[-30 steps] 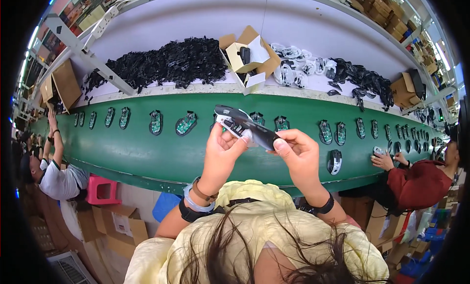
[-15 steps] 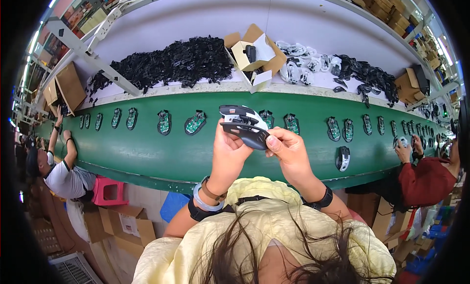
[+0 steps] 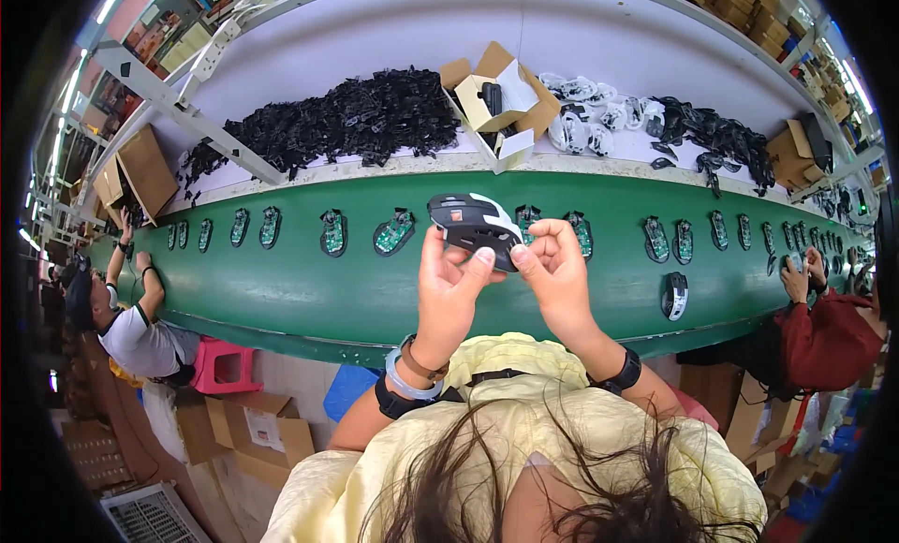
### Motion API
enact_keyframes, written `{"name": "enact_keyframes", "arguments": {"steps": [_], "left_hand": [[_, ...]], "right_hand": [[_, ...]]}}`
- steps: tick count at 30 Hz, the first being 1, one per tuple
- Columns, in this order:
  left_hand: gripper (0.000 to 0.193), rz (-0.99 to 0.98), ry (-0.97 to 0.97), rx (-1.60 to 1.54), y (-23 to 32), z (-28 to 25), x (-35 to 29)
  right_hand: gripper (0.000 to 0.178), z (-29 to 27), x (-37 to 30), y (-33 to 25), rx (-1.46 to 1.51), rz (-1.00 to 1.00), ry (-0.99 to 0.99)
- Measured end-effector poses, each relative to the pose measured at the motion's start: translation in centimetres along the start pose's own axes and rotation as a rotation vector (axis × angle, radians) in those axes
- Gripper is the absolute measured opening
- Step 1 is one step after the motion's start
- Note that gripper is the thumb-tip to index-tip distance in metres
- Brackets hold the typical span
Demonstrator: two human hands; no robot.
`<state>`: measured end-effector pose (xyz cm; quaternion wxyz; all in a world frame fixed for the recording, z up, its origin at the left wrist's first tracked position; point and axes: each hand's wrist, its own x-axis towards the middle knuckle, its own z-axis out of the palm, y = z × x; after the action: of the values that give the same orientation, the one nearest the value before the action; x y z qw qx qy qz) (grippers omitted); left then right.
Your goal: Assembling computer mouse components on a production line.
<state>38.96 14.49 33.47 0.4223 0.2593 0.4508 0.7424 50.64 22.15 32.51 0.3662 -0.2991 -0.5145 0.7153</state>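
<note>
Left hand and right hand are gripping a black-and-white computer mouse above the green table, the right hand pinching its four o'clock end. From there, a second mouse is lying near four o'clock, a carton is standing near twelve, and black parts are lying heaped between ten and eleven.
</note>
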Motion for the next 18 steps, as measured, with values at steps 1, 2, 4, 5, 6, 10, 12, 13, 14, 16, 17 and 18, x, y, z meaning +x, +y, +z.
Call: {"name": "enact_keyframes", "arguments": {"steps": [1,2,4,5,6,10,12,13,14,16,17,18], "left_hand": [[0.039,-0.007,0.023,0.003,0.0,-0.1,0.0],[0.035,-0.003,0.039,0.023,0.0,0.0,-0.1],[0.035,-0.034,0.047,0.050,0.0,-0.7,-0.1],[0.035,-0.070,0.045,0.074,0.1,-1.0,-0.1],[0.035,-0.090,0.042,0.078,0.3,-1.0,-0.4],[0.035,-0.158,-0.085,0.037,0.3,-0.9,-0.7],[0.037,-0.104,-0.054,0.097,0.2,-1.6,-0.4],[0.038,-0.044,-0.021,0.161,0.1,-2.1,-0.3],[0.041,0.077,0.014,0.240,0.4,-2.7,-0.3],[0.050,0.196,0.020,0.224,0.8,-2.6,-0.2],[0.053,0.227,-0.014,0.185,1.3,-2.1,-0.1],[0.053,0.218,-0.013,0.187,1.4,-2.1,-0.2]], "right_hand": [[0.040,0.2,-0.1,-0.9,-0.310,0.044,-0.011],[0.047,0.2,0.0,-1.5,-0.620,0.084,-0.024],[0.053,0.0,0.2,-0.8,-0.727,-0.062,-0.030],[0.058,-0.2,0.3,-0.6,-0.833,-0.209,-0.024],[0.064,-0.4,0.4,-1.3,-0.727,-0.048,-0.110],[0.071,-0.6,0.9,0.1,-0.066,0.100,-0.385],[0.069,-0.4,1.0,-0.3,-0.099,0.084,-0.379],[0.068,-0.5,1.1,-0.5,-0.131,0.064,-0.379],[0.067,-0.5,1.0,-0.5,-0.129,0.037,-0.384],[0.068,-0.6,0.8,-0.9,-0.102,0.058,-0.408],[0.068,-0.5,0.7,-1.1,-0.078,0.067,-0.435],[0.066,-0.4,0.6,-1.1,-0.073,0.052,-0.423]]}}
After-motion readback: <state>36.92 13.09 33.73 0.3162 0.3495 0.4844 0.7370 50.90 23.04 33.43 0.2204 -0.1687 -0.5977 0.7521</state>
